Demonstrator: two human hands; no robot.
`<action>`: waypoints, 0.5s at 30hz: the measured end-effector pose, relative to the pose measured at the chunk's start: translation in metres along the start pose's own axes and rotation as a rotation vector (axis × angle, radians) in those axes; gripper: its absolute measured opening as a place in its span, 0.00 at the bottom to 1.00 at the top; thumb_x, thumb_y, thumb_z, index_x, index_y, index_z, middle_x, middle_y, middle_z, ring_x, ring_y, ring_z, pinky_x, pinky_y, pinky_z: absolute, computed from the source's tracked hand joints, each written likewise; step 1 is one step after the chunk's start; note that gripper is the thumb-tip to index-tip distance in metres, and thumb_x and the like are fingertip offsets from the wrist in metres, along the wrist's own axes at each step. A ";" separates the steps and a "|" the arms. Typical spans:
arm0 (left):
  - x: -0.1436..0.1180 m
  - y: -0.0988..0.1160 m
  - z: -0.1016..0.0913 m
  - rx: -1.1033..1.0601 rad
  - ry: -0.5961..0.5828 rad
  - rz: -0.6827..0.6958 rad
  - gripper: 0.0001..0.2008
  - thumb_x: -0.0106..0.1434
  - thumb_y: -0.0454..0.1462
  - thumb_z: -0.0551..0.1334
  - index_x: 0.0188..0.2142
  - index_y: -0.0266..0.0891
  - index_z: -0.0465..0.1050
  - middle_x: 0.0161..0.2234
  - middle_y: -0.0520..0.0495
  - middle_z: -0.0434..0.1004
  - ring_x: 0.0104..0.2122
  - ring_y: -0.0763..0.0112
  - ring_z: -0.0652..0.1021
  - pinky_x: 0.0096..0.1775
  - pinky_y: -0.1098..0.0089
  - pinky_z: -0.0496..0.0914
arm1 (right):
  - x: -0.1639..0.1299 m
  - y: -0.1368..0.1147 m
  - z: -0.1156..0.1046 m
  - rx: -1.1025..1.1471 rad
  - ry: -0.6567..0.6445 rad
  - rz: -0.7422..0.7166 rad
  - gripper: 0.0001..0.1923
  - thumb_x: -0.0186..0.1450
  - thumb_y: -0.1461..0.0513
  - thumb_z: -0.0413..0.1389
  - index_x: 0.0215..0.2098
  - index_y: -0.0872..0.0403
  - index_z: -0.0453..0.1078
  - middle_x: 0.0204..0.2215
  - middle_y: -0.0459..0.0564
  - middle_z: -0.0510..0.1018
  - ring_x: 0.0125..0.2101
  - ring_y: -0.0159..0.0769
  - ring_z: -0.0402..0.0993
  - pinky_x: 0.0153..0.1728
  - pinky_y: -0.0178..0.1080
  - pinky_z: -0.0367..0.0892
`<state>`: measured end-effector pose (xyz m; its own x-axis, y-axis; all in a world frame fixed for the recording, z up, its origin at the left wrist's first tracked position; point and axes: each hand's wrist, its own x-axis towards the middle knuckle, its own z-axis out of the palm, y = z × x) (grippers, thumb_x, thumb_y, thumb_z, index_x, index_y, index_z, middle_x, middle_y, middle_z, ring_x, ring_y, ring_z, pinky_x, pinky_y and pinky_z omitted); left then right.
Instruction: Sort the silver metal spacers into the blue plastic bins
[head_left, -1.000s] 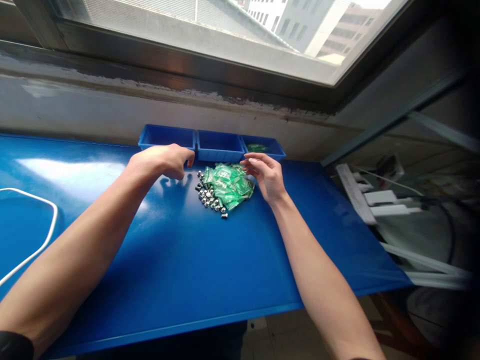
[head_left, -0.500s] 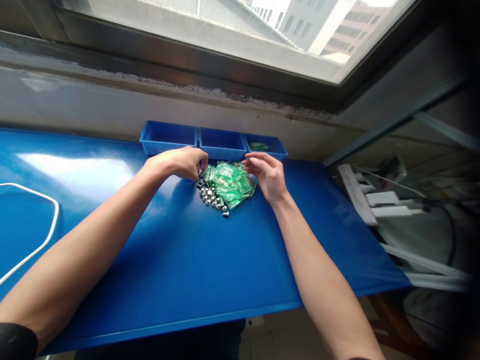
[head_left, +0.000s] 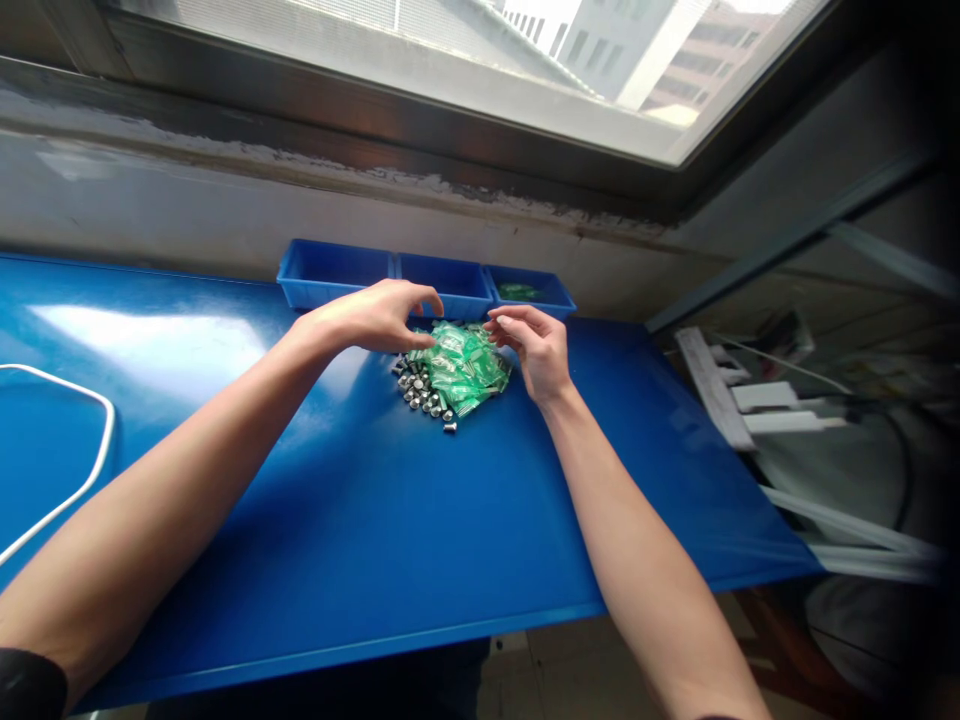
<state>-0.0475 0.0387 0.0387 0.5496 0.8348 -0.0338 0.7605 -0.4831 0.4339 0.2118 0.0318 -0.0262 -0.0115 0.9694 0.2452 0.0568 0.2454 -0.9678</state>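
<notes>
Left hand (head_left: 373, 316) has shifted right since the earlier frames: from beside the leftmost tray to over the near-left edge of the green packet pile (head_left: 459, 362), fingers now spread loose with thumb and forefinger apart, holding nothing I can make out. Right hand (head_left: 534, 350) barely moved; it sits at the right edge of the pile, fingers curled and half open, fingertips just over the packets. Can't tell if it pinches one.

Landmark = the pile, on the blue bench (head_left: 360, 520). Small metal studs (head_left: 422, 392) lie touching the pile on its near-left side, one stray slightly nearer. Three blue trays (head_left: 439, 275) stand in a row just behind the pile; the right one has something green in it, the other two show no contents from here. White cable (head_left: 82, 470) is well to the left of the pile.

Judgement: mid-sort, both hands closing on the mixed heap for a pick. Next move needs a fine pinch on a single item, separating slippery packets from the studs without scattering the studs, which look prone to roll.
</notes>
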 end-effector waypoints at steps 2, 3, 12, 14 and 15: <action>-0.001 0.003 0.001 -0.019 -0.049 -0.004 0.36 0.60 0.57 0.66 0.62 0.40 0.74 0.59 0.42 0.79 0.55 0.55 0.79 0.54 0.67 0.71 | 0.001 0.003 0.000 -0.083 0.041 -0.059 0.08 0.59 0.57 0.65 0.35 0.49 0.83 0.31 0.47 0.86 0.30 0.37 0.78 0.36 0.41 0.74; -0.001 0.004 0.002 -0.032 -0.072 -0.016 0.40 0.58 0.59 0.67 0.63 0.41 0.74 0.59 0.42 0.79 0.55 0.55 0.79 0.53 0.67 0.71 | 0.001 0.005 0.000 -0.121 0.060 -0.084 0.08 0.60 0.56 0.65 0.35 0.50 0.83 0.32 0.47 0.86 0.31 0.38 0.79 0.37 0.42 0.75; 0.002 -0.001 0.007 -0.084 -0.023 -0.015 0.29 0.55 0.48 0.73 0.55 0.41 0.82 0.45 0.45 0.85 0.44 0.60 0.83 0.43 0.70 0.72 | -0.003 0.010 0.004 -0.155 0.088 -0.126 0.07 0.63 0.56 0.64 0.35 0.49 0.83 0.36 0.48 0.87 0.35 0.40 0.80 0.40 0.43 0.75; 0.003 -0.003 0.007 -0.078 -0.017 0.016 0.24 0.56 0.46 0.72 0.51 0.41 0.85 0.45 0.45 0.86 0.45 0.60 0.83 0.44 0.70 0.72 | -0.005 0.009 0.005 -0.146 0.088 -0.131 0.07 0.64 0.56 0.64 0.35 0.48 0.83 0.36 0.48 0.87 0.35 0.41 0.80 0.40 0.43 0.75; 0.003 -0.003 0.008 -0.077 -0.014 0.041 0.22 0.57 0.46 0.72 0.49 0.41 0.86 0.46 0.44 0.86 0.46 0.60 0.83 0.45 0.69 0.72 | -0.006 0.009 0.005 -0.145 0.088 -0.134 0.07 0.64 0.56 0.63 0.35 0.48 0.83 0.36 0.48 0.87 0.36 0.41 0.80 0.39 0.43 0.75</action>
<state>-0.0453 0.0410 0.0300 0.5847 0.8108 -0.0267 0.7086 -0.4945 0.5033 0.2076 0.0283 -0.0368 0.0581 0.9226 0.3814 0.2033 0.3631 -0.9093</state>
